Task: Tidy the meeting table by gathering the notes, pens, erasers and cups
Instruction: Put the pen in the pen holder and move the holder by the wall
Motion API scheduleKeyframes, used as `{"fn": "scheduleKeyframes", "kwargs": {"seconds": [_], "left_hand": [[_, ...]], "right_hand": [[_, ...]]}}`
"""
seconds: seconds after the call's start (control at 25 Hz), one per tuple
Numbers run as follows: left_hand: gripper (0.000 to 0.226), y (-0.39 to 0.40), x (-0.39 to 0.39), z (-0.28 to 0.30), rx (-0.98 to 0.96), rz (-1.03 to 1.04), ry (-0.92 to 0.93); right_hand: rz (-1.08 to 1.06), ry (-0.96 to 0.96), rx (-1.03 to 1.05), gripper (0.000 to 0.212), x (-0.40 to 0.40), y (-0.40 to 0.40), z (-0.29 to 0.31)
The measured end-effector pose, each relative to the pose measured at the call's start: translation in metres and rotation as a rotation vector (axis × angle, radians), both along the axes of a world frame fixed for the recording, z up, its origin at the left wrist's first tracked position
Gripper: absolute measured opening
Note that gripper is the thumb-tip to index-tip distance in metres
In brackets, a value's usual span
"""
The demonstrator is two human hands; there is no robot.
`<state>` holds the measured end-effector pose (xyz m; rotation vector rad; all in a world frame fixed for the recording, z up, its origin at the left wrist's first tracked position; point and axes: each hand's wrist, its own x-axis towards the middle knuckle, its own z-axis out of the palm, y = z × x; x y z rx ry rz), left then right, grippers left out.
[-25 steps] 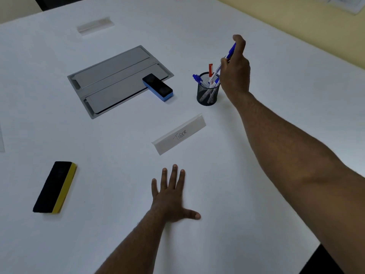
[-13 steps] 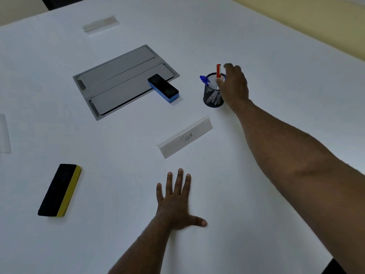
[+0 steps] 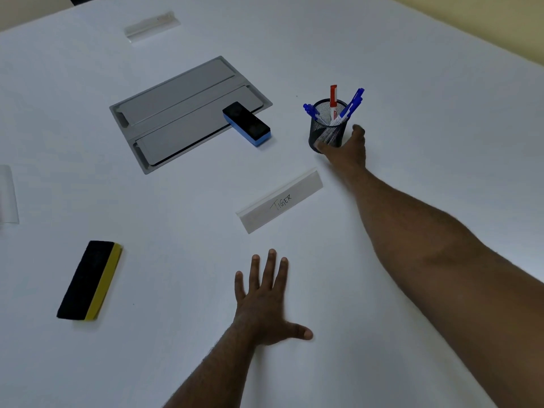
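Note:
A black mesh pen cup (image 3: pixel 326 129) stands upright on the white table (image 3: pixel 412 98), holding several blue pens (image 3: pixel 354 103) and a red marker (image 3: pixel 333 97). My right hand (image 3: pixel 346 148) wraps around the cup's base from the near side, thumb to the left and fingers to the right. My left hand (image 3: pixel 266 301) lies flat on the table near me, fingers spread, holding nothing. A blue-backed eraser (image 3: pixel 246 123) rests partly on a grey floor-box lid. A yellow-backed eraser (image 3: pixel 89 281) lies at the near left.
A grey metal cable-box lid (image 3: pixel 176 113) is set flush in the table. A clear name card reading "TIGER" (image 3: pixel 279 200) stands between my hands. Another clear card holder (image 3: pixel 151 25) is at the far side, and a third (image 3: pixel 8 194) lies at the left edge.
My right hand let the blue pen drop into the cup, then moved down from the rim to close around the cup's base. My left hand stayed flat on the table.

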<state>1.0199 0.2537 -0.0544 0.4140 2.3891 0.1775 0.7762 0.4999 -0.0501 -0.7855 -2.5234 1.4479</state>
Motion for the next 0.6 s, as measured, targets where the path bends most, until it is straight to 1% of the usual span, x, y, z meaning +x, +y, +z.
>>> {"fn": "scheduleKeyframes", "kwargs": {"seconds": [0.12,0.24,0.32,0.44,0.6], "left_hand": [[0.143,0.000,-0.001,-0.001,-0.002,0.005,0.009],[0.143,0.001,-0.001,-0.003,-0.009,0.003,0.011],[0.144,0.001,0.000,-0.003,-0.010,0.004,0.011],[0.144,0.000,0.001,-0.005,-0.001,0.006,0.011],[0.144,-0.001,0.000,-0.006,-0.015,0.003,0.022]], "right_hand": [[-0.013,0.081,-0.019,0.108,-0.023,0.000,0.008],[-0.034,0.130,-0.010,0.102,-0.033,0.001,0.003],[-0.033,0.143,-0.007,0.095,-0.030,-0.001,0.002],[-0.054,0.197,-0.034,0.094,-0.018,-0.006,0.005],[-0.056,0.250,-0.037,0.092,0.012,-0.007,0.028]]}}
